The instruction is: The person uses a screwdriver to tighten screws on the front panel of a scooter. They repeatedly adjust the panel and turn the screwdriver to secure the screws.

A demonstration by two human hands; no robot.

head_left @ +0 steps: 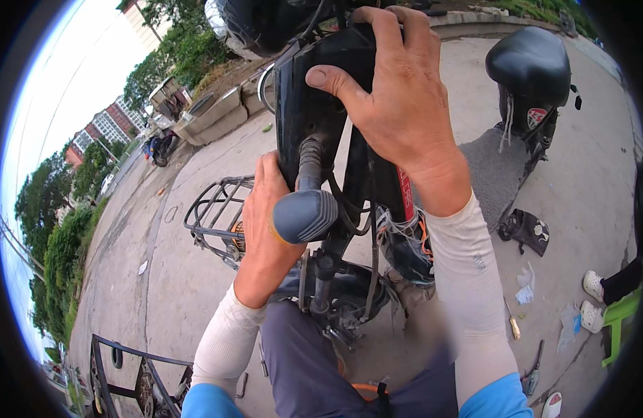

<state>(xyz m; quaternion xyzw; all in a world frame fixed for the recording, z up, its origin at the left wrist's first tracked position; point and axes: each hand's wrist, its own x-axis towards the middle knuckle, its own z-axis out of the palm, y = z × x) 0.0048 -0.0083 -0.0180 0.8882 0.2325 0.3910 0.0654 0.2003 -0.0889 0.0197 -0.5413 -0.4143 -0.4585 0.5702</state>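
Note:
A black plastic scooter panel point(291, 104) stands upright right in front of me. Across its upper right part lies my right hand point(408, 97), its fingers bent over the top edge and its thumb stretched over the face. My left hand point(269, 216) is closed around the panel's lower left edge; part of it is hidden behind a dark turn signal point(305, 216). That signal sticks out toward me on a ribbed rubber stalk point(310, 161). Below hang black cables point(374, 258) and dark frame parts of the scooter point(324, 279), partly bared.
A wire rack point(220, 209) stands to the left. On the right is a scooter with a black seat point(529, 66) and grey mat. Screwdrivers point(513, 326) and plastic scraps point(525, 285) lie on the concrete. A green stool point(619, 317) and a person's white clogs point(593, 284) are at far right.

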